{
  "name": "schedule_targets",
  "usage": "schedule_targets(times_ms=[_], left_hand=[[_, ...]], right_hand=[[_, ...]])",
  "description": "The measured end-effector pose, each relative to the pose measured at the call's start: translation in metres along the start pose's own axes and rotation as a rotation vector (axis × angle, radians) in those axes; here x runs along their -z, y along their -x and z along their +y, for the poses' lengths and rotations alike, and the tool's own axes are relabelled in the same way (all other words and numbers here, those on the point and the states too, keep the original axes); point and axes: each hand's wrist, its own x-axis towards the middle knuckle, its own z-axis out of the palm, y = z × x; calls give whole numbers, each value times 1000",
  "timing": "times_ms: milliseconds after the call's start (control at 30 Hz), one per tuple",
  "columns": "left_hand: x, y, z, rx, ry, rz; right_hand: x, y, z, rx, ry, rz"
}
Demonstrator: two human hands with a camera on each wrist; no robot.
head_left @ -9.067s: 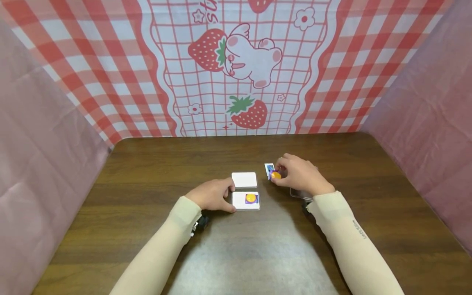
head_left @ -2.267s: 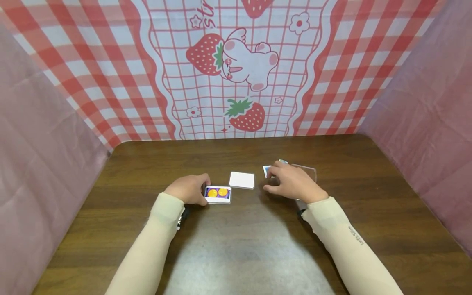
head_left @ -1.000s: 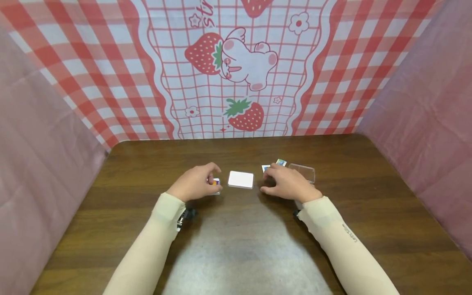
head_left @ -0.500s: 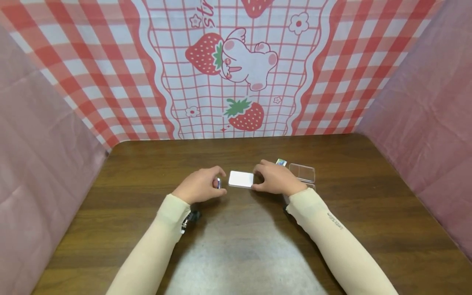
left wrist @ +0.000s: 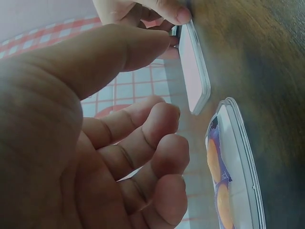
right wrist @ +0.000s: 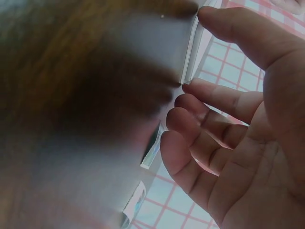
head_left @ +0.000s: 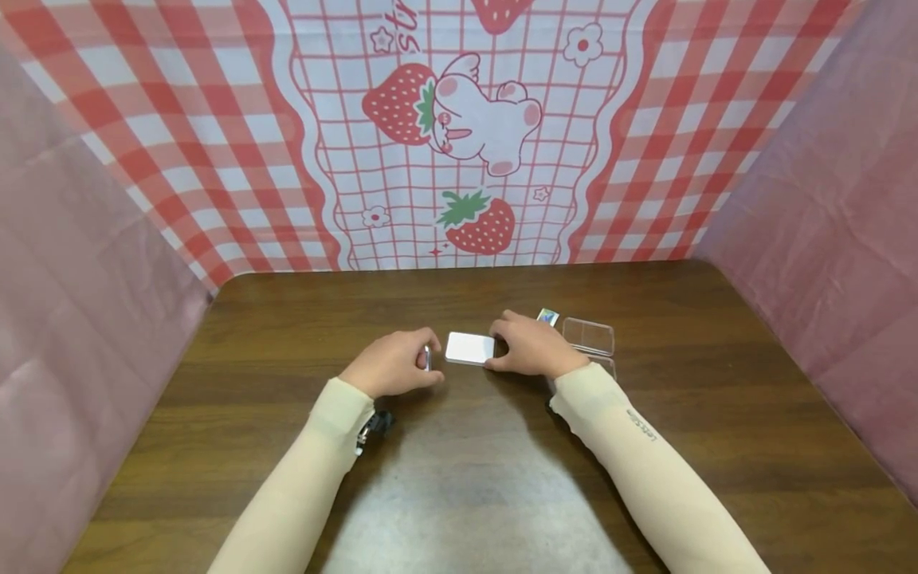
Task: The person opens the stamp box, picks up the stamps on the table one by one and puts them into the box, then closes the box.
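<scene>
Wooden tabletop (head_left: 459, 478) bears a case (left wrist: 238, 164) with two orange-disc pictures (left wrist: 222, 200).

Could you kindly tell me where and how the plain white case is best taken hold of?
I'd take the white case by its right end, coming from the right, pinching its near and far edges: it's a thin slab, broad white face up, so the edges offer the likeliest hold. The right hand spans that end.

Red-and-white strawberry-print backdrop (head_left: 495, 119), wrinkled pink left drape (head_left: 79, 263), pink right drape (head_left: 825, 231), brown wood-grain tabletop (head_left: 459, 478)
</scene>
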Motion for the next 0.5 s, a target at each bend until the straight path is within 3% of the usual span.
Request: schedule_targets(times_ms=[500], left_hand=[[-2, 1, 0, 15, -10, -13]], right_hand=[[2, 3, 2, 11, -10, -18]])
